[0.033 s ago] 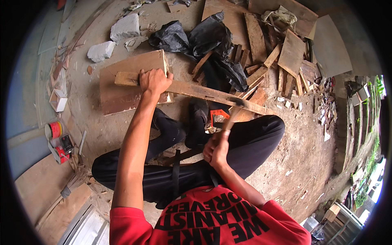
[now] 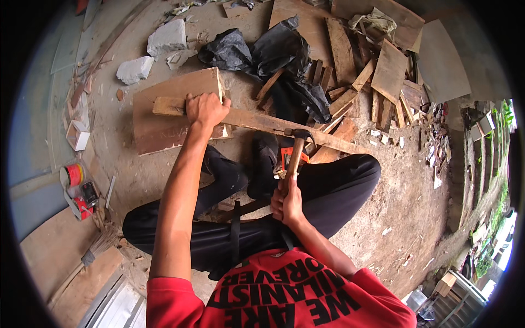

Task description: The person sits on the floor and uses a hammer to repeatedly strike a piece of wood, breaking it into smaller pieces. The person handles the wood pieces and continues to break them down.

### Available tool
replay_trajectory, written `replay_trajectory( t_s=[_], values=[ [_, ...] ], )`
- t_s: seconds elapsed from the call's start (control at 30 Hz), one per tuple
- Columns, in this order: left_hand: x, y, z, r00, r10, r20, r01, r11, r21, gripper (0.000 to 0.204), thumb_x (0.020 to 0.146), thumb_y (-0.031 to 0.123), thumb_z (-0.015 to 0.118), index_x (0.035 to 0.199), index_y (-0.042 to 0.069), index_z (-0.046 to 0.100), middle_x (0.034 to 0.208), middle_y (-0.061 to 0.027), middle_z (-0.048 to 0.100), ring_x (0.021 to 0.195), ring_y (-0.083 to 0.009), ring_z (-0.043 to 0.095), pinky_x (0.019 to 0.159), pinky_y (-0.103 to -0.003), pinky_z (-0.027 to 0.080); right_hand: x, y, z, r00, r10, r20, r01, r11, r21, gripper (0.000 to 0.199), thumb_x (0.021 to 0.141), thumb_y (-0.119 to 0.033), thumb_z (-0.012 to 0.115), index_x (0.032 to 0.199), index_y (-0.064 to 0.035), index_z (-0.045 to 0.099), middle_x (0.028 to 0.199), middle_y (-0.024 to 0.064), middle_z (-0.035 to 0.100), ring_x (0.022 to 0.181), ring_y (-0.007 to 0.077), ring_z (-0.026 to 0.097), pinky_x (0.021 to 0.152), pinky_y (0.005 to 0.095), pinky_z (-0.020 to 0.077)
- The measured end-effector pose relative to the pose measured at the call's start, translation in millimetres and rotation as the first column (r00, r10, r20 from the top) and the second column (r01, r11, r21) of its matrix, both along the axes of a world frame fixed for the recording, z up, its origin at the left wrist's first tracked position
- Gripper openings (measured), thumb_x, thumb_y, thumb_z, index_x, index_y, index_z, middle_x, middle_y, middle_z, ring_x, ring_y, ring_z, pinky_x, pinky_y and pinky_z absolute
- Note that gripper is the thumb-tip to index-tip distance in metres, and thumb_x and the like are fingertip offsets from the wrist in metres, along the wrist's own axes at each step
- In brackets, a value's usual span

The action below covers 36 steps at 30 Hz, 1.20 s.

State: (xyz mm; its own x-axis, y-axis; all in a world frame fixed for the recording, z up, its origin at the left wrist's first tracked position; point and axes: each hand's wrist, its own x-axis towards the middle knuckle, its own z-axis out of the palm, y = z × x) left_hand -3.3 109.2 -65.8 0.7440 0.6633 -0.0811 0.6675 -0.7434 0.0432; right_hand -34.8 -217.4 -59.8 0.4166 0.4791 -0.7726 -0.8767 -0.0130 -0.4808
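My left hand [image 2: 205,109] grips a long, thin wooden strip [image 2: 262,123] that lies across a flat brown board [image 2: 164,117] on the dirt ground. My right hand [image 2: 287,199] is closed around the wooden handle of a hammer [image 2: 295,156]. The hammer's dark head [image 2: 302,134] sits at the strip, right of my left hand. I am squatting, with black trousers and black shoes [image 2: 262,164] just below the strip. An orange object [image 2: 285,156] shows behind the hammer handle.
Black plastic bags [image 2: 273,54] and a pile of scrap wood pieces [image 2: 372,82] lie beyond the strip. Two white stone chunks [image 2: 164,38] are at the upper left. A red roll and small tools [image 2: 76,188] sit at the left, near a small white box [image 2: 76,134].
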Motion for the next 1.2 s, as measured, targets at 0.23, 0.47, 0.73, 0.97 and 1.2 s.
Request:
replay_trajectory(
  t_s=[0.23, 0.47, 0.73, 0.97, 1.2],
  values=[
    [8.4, 7.8, 2.3, 1.0, 0.02, -0.011, -0.019, 0.999, 0.028, 0.049, 0.086, 0.046, 0.054, 0.075, 0.003, 0.075, 0.08, -0.0224, 0.07, 0.077, -0.0367, 0.069, 0.096, -0.047, 0.042, 15.1, 3.8, 7.8, 0.889, -0.413, 0.196, 0.382, 0.907, 0.176, 0.058, 0.093, -0.074, 0.028, 0.09, -0.0173, 0.041, 0.054, -0.0011, 0.029, 0.037, 0.0127, 0.024, 0.032, 0.0288, 0.0187],
    [7.4, 6.5, -3.1, 0.998, 0.05, -0.047, -0.05, 0.999, -0.001, 0.048, 0.085, 0.046, 0.054, 0.077, 0.004, 0.075, 0.082, -0.0222, 0.071, 0.079, -0.0366, 0.07, 0.1, -0.047, 0.041, 12.7, 5.4, -0.4, 0.956, -0.262, 0.132, 0.253, 0.964, 0.079, 0.057, 0.096, -0.07, 0.03, 0.086, -0.0147, 0.04, 0.054, -0.0014, 0.029, 0.036, 0.0121, 0.024, 0.032, 0.029, 0.0213],
    [10.7, 10.1, 1.2, 0.998, 0.05, -0.029, -0.05, 0.999, 0.009, 0.047, 0.085, 0.046, 0.056, 0.077, 0.004, 0.075, 0.083, -0.0213, 0.071, 0.081, -0.0359, 0.07, 0.099, -0.048, 0.041, 0.9, 8.2, -25.3, 0.991, -0.062, 0.115, 0.064, 0.998, -0.018, 0.058, 0.094, -0.072, 0.034, 0.083, -0.0152, 0.04, 0.054, -0.002, 0.028, 0.036, 0.0126, 0.027, 0.032, 0.0285, 0.023],
    [13.3, 7.6, 4.7, 0.996, 0.069, -0.06, -0.07, 0.997, -0.011, 0.046, 0.086, 0.045, 0.055, 0.077, 0.004, 0.075, 0.083, -0.021, 0.071, 0.081, -0.0358, 0.07, 0.099, -0.048, 0.04, 9.5, 16.9, -26.9, 0.886, -0.396, 0.243, 0.389, 0.918, 0.076, 0.054, 0.098, -0.065, 0.034, 0.086, -0.0126, 0.042, 0.055, -0.0011, 0.033, 0.037, 0.0133, 0.029, 0.033, 0.0286, 0.0256],
    [11.1, 11.2, 0.5, 0.996, 0.085, -0.035, -0.084, 0.996, 0.01, 0.045, 0.084, 0.045, 0.058, 0.077, 0.005, 0.075, 0.084, -0.0213, 0.072, 0.083, -0.0364, 0.07, 0.1, -0.048, 0.04, 27.6, 16.3, 14.4, 0.944, -0.164, 0.286, 0.162, 0.986, 0.029, 0.055, 0.097, -0.067, 0.033, 0.089, -0.0134, 0.045, 0.056, -0.0022, 0.035, 0.037, 0.0105, 0.032, 0.033, 0.0253, 0.0249]
  ],
)
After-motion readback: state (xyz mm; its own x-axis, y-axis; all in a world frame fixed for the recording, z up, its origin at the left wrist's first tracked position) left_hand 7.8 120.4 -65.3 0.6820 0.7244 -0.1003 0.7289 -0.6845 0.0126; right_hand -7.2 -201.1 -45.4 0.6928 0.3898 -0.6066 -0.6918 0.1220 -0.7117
